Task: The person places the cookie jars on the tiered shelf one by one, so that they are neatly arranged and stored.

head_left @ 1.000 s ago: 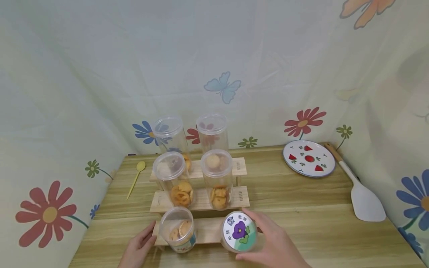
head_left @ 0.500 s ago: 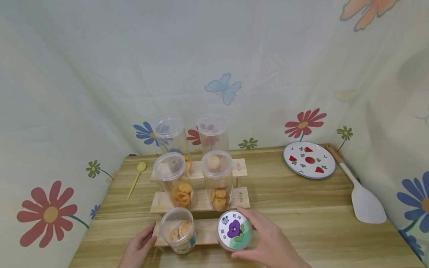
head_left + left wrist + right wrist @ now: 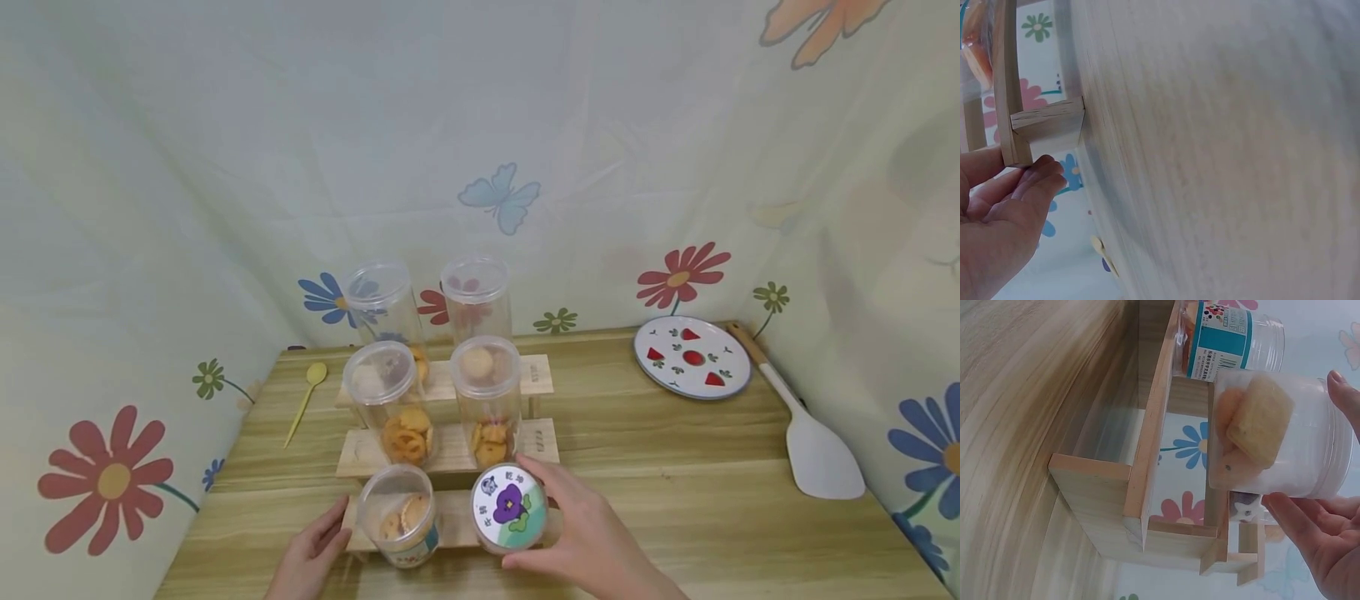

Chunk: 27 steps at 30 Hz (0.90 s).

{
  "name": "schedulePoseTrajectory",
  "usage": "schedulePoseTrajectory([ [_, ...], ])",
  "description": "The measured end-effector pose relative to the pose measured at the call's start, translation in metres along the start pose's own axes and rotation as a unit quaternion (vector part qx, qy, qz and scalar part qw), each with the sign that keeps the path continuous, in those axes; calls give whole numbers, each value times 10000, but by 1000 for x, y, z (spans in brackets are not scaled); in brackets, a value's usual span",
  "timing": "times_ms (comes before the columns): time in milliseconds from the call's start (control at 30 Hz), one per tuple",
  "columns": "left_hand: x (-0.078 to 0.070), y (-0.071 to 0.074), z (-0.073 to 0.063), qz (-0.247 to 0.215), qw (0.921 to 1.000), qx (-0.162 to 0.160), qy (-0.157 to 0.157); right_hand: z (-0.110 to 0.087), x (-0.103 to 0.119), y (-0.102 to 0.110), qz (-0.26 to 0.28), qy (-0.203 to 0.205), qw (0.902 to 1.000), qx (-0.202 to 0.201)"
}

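My right hand [image 3: 588, 533] grips a clear jar by its round lid [image 3: 510, 508], which bears a purple flower. In the right wrist view the jar [image 3: 1257, 431] shows biscuits inside and hangs over the lowest step of a wooden stepped rack [image 3: 1147, 462]. My left hand [image 3: 311, 554] holds the left end of that step; in the left wrist view the thumb lies on one side of the board [image 3: 1007, 94] and the fingers on the other. Another short biscuit jar [image 3: 397, 517] stands on the lowest step near the left hand.
Two tall snack jars [image 3: 386, 400] [image 3: 487, 400] stand on the middle step, with two more tall jars [image 3: 476, 292] behind on the top step. A yellow spoon [image 3: 306, 400] lies left. A patterned plate [image 3: 693, 357] and a white spatula [image 3: 821, 454] lie right.
My right hand has carried the flower-lidded jar leftward and slightly farther from me, closer to the short jar. The left hand has stayed at the rack's end.
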State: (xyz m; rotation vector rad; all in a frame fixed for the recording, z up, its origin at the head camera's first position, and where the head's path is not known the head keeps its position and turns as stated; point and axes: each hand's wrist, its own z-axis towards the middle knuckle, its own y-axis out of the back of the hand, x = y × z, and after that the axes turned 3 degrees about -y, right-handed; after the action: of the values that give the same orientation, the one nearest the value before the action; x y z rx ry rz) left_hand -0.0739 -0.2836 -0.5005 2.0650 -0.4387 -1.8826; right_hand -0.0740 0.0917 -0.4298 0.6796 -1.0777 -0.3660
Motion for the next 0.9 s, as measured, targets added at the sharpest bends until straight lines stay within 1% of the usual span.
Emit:
schedulePoseTrajectory([
  [167,2,0,1,-29,10000,10,36,2,0,-1,287,-121,9995,48],
  [300,3,0,2,4,10000,-1,29,3,1,-2,398,-144,9990,103],
  [567,6,-1,3,-139,9999,-34,-83,6,0,-7,394,-95,9991,117],
  [800,7,-1,2,-182,9995,-52,-248,7,-2,-15,315,-213,9990,221],
  [900,6,-2,2,-199,9995,-73,-250,8,-4,-17,300,-239,9989,271],
])
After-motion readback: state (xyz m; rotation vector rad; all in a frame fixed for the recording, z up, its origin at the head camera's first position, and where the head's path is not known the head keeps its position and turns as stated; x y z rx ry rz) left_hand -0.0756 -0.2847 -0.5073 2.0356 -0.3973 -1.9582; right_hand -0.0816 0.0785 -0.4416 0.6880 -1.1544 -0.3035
